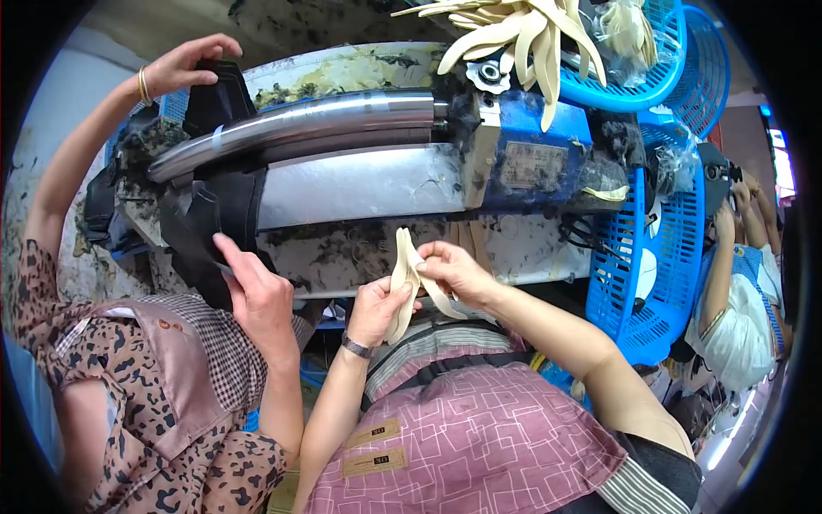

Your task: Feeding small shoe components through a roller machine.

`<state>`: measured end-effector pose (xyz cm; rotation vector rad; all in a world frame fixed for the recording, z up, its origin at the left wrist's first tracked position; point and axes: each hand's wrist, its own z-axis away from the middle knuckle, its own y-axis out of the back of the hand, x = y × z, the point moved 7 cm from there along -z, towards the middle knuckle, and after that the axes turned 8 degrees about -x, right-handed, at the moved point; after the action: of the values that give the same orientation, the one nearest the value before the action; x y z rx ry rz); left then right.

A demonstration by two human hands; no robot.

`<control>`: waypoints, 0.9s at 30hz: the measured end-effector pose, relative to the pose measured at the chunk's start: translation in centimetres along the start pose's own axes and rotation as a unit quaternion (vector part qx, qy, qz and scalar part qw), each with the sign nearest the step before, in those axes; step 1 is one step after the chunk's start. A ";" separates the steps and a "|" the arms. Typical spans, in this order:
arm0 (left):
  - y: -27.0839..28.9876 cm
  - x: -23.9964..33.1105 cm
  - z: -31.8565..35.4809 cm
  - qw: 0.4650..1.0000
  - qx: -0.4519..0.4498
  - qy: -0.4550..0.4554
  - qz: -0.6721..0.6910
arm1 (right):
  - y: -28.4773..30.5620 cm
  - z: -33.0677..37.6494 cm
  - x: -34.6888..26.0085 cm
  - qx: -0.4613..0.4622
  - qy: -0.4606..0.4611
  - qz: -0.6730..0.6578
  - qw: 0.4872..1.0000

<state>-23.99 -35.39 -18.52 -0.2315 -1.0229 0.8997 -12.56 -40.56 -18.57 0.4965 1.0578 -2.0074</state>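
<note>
Pinched between both hands, just below the long shiny steel roller (300, 124): a flat cream-coloured leather-like strip piece (404, 283), long axis running roughly upright, narrow tip pointing up toward the roller, lower end dropping toward the pink patterned apron (479, 437). Left hand (377, 308) clamped on the lower half, thumb pressed over the front face, remaining fingers curled behind. Right hand (454, 270) gripping the upper edge, thumb and forefinger closed tight on the material, a second cream tail trailing down and to the right from under that grip. Directly behind the strip, below the roller, a grimy white machine bed (360, 184) smeared with dark residue. Right of the roller, a blue motor housing (535, 158), scuffed and dirty. Above that end of the roller, a heap of more cream strips (522, 38) spilling from a blue plastic mesh basket (651, 86); another blue mesh basket (642, 283) standing lower right of the roller, close to the right forearm. Left of the roller, a co-worker in a leopard-print top, one hand (257, 291) pressing a black fabric piece (214, 223) wrapped round the roller's left end, the other hand (184, 64) holding its top, crowding the space beside the left hand. Far right of the roller, another person, partly visible.
</note>
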 end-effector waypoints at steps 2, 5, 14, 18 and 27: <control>-0.5 0.9 0.4 1.000 0.007 -0.022 0.004 | -1.3 0.3 -0.4 -0.013 0.024 -0.068 0.997; -1.5 1.3 0.5 0.999 -0.017 -0.028 0.043 | -2.2 0.5 -0.7 -0.036 0.034 -0.052 0.997; -1.2 2.0 -0.1 0.983 -0.086 0.037 0.157 | -1.0 0.5 -1.6 -0.013 0.019 -0.007 1.000; -2.1 1.9 -0.5 0.973 -0.154 0.063 0.163 | -1.1 0.2 -2.7 -0.020 0.041 0.098 0.994; -1.8 3.1 -0.5 0.998 -0.006 -0.032 0.055 | -1.8 0.8 -5.0 -0.017 0.117 0.155 0.981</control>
<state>-21.95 -34.15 -15.79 -0.2732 -1.0832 1.0064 -10.93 -38.29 -13.92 0.8425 1.0774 -1.6826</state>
